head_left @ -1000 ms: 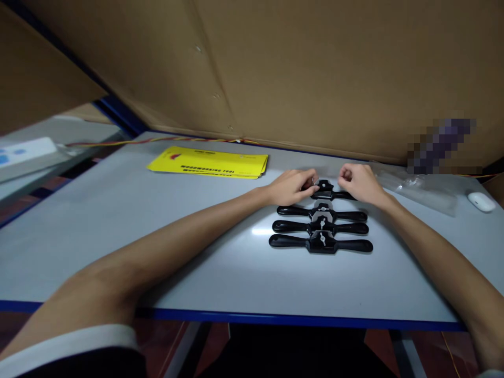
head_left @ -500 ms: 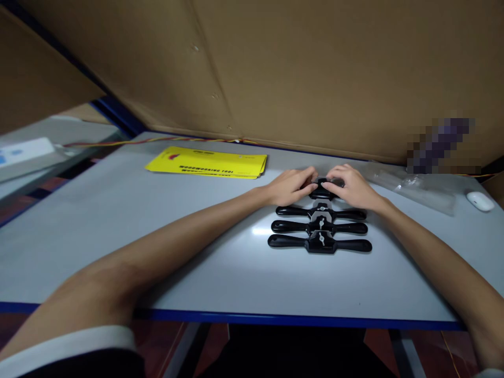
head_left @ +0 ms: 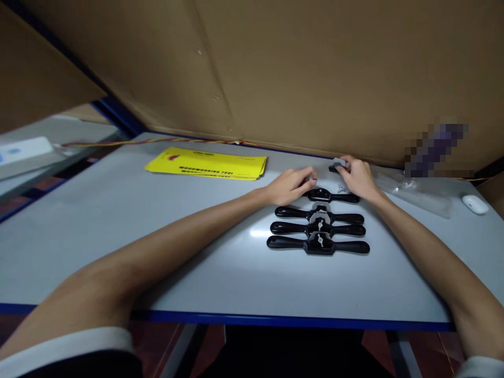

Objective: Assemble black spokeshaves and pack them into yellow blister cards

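Observation:
Several black spokeshaves lie in a column on the table, the nearest spokeshave with its blade and screw fitted. The farthest spokeshave shows a bare body. My left hand is closed over that one's left handle, with thumb and forefinger curled above it; most of the handle is hidden. My right hand pinches a grey blade with a black cap just beyond the right handle. A small wing screw lies between that blade and the spokeshave.
Yellow printed cards are stacked at the back left. Clear plastic bags lie to the right, beside a white earbud case. A cardboard wall closes off the back, with wires along its foot.
My right hand has moved away and to the right from the farthest spokeshave, carrying the blade and cap off it. The wing screw now shows on the table. My left hand has hardly moved.

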Demonstrator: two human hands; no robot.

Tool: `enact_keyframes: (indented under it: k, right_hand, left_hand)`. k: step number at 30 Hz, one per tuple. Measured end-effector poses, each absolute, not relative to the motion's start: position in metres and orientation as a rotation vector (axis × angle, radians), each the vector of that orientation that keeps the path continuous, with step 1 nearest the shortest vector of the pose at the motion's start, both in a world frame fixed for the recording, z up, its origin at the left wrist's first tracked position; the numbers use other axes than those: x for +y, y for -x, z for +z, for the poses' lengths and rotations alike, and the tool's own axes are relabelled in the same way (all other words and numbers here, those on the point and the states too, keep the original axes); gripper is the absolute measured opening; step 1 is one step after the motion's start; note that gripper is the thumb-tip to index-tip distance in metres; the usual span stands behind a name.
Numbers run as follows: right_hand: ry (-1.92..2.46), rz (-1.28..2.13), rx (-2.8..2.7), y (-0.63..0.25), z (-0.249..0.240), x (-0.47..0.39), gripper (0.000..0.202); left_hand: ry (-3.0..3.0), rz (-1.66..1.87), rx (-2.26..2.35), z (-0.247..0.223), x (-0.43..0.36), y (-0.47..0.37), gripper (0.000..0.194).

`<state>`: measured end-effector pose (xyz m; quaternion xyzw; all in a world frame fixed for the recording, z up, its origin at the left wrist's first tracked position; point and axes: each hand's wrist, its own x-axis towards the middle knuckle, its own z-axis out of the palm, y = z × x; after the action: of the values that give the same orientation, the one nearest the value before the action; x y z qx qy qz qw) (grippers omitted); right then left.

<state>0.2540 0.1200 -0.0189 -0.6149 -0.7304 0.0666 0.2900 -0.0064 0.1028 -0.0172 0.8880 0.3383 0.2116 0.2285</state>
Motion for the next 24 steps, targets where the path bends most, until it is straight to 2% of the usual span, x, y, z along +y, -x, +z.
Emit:
enact_keyframes:
  k: [3, 9, 24]
  right_hand:
    - [1.654, 0.146, -1.989, -0.258, -0.027, 0.126, 0.036]
    - [1.703, 0.141, -2.095, -0.265, -0.033, 0.132, 0.029]
    - [1.63, -0.029, -2.321, -0.264, -0.027, 0.122, 0.038]
  left_hand:
    - [-2.443, 0.603, 0.935, -0.019, 0.104, 0.007, 0.038]
    - [-2.471, 0.618, 0.902, -0.02, 0.107, 0.006, 0.039]
    - [-2.555, 0.577, 0.869, -0.021, 0.108, 0.006, 0.045]
